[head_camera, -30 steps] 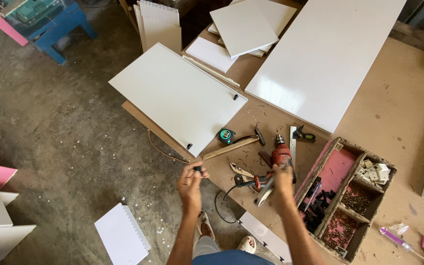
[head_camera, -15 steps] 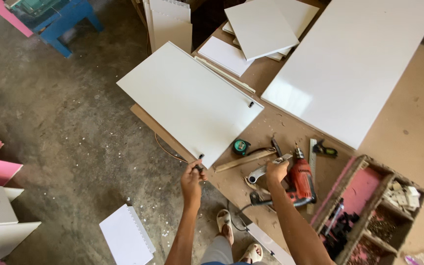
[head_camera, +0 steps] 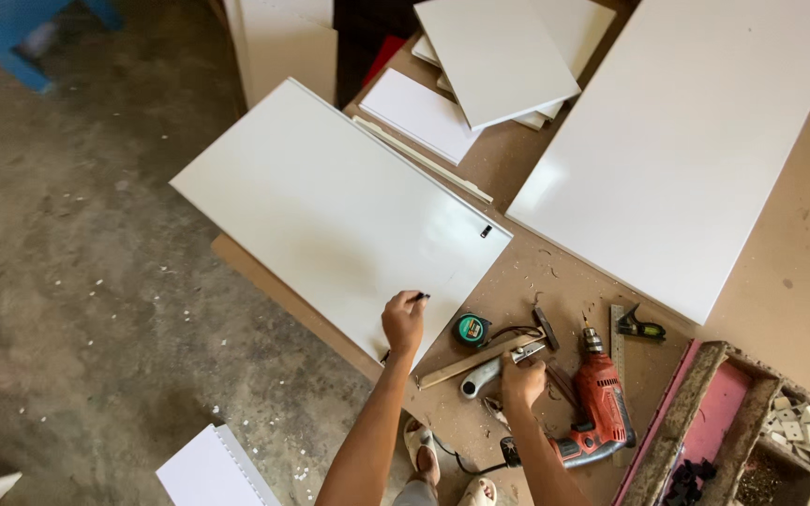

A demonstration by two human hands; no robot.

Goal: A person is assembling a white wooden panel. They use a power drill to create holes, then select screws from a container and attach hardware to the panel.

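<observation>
L hand (head_camera: 403, 321) pinched a small dark piece (head_camera: 421, 296) over the white panel (head_camera: 330, 211) (near its edge); R hand (head_camera: 523, 379) closed on a tool (head_camera: 494, 367) on the bench (head_camera: 789, 272), beside the red drill (head_camera: 599, 398).

The left hand (head_camera: 403, 321) has moved onto the white panel's (head_camera: 330, 211) near edge; the right hand (head_camera: 523, 382) now rests beside the red drill (head_camera: 598, 403).

Grey concrete floor (head_camera: 77, 281) speckled with white debris, a brown fibreboard worktop (head_camera: 799, 262) in daylight, and what looks like a blue stool (head_camera: 21, 37) top left.
</observation>
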